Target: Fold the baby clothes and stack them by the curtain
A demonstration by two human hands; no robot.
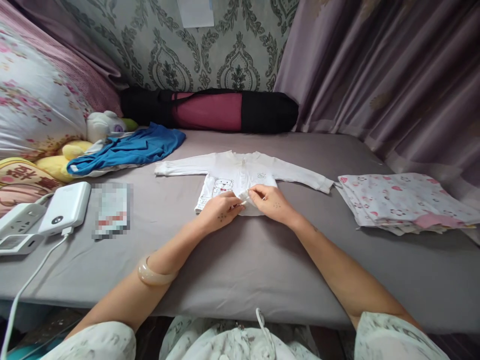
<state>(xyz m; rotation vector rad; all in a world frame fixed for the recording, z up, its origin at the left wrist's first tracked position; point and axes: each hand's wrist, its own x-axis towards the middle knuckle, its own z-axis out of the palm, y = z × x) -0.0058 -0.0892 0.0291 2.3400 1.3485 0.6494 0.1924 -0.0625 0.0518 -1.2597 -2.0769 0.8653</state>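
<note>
A small white long-sleeved baby shirt (240, 172) lies spread on the grey sheet, sleeves stretched to both sides, neckline away from me. A bear with a red bow is printed on its left half, and a small green motif on the right. My left hand (224, 209) pinches the front edge of the shirt near the bottom middle. Just beside it, my right hand (270, 201) grips the opposite front edge between thumb and fingers. Both hands nearly meet at the front opening; any fastener there is too small to make out.
Folded heart-print cloths (405, 200) are stacked at right. At left lie a blue garment (142, 145), a white power bank (67, 207) with a cable, a power strip (20, 222), a blurred-out packet (111, 209) and plush toys (56, 162). A long black-and-maroon bag (210, 111) rests against the wall.
</note>
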